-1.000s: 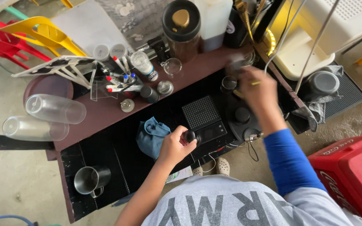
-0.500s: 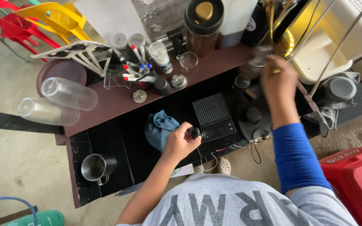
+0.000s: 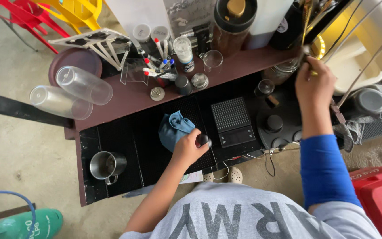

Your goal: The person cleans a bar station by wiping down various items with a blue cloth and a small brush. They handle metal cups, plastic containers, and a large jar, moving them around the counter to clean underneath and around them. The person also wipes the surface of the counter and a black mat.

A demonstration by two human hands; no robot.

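I see the left hand point(image 3: 189, 148) clenched around a small black knob point(image 3: 203, 140) beside the blue cloth point(image 3: 173, 128); the right hand point(image 3: 315, 84) grips a thin stick point(image 3: 307, 56) above the desk point(image 3: 124, 102).

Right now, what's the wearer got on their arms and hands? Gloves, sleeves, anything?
No gloves: both hands are bare. The left hand and its forearm are uncovered, with no sleeve in view. The right hand has a bright blue sleeve over the upper forearm. No rings, watch or bands can be made out. The shirt is grey.

Soft, even daylight — sharp, edges slightly bowed.
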